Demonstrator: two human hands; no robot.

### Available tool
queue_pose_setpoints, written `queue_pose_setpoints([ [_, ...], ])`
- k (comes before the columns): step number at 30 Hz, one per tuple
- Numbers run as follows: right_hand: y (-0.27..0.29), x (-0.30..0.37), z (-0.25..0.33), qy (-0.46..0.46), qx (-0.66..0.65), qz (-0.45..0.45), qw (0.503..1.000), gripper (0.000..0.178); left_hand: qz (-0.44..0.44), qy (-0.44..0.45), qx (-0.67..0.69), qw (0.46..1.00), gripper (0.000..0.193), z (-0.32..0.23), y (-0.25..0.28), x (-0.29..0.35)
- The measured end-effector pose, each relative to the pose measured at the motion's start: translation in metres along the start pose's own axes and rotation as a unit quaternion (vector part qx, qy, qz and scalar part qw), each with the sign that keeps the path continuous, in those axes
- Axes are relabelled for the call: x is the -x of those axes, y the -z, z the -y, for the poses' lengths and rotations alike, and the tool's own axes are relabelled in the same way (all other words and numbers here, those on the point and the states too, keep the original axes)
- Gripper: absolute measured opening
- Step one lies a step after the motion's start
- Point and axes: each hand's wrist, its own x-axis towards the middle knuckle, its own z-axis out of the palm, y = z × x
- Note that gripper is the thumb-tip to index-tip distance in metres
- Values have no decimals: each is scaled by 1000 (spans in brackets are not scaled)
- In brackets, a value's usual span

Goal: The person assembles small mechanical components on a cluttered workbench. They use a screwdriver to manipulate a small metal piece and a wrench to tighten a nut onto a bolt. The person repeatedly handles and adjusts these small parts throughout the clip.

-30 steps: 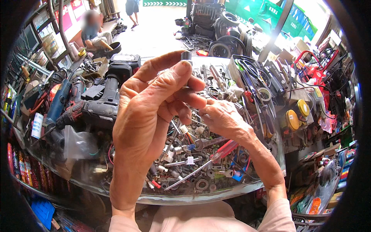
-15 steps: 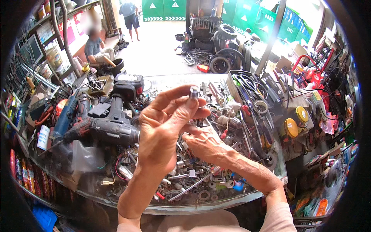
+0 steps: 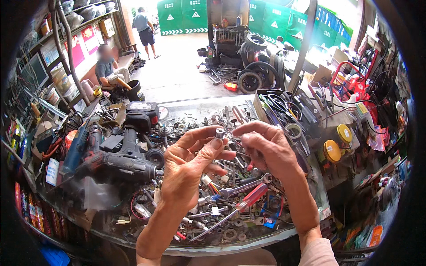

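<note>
My left hand (image 3: pixel 188 162) is raised over the cluttered bench, pinching a small silver metal socket (image 3: pixel 219 132) between thumb and forefinger, its open end up. Close by on the right, my right hand (image 3: pixel 271 148) has its thumb and forefinger bent toward the socket, without touching it. Whatever its fingertips hold, if anything, is too small to make out. Below the hands lie a screwdriver with a red clear handle (image 3: pixel 253 197), an open-ended wrench (image 3: pixel 246 186) and several loose nuts, washers and small metal parts.
A black cordless drill (image 3: pixel 126 157) and a blue power tool (image 3: pixel 75 148) lie to the left. On the right stand a tray of cables and tools (image 3: pixel 262 95) and yellow-lidded jars (image 3: pixel 332 150). Beyond the bench, one person (image 3: pixel 106 71) sits and another (image 3: pixel 144 31) stands.
My right hand has risen from the bench parts to beside the socket. My left hand has lowered slightly, still pinching it. The red-handled screwdriver has come into full view.
</note>
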Motion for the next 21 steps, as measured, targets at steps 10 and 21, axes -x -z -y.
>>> queue_pose_setpoints([
  [10,-7,3,-10,102,29,48,993,30,-13,1,-131,991,25,6,-16,2],
  [21,-9,13,8,77,-27,-27,996,20,14,25,-90,996,28,11,-11,-5],
])
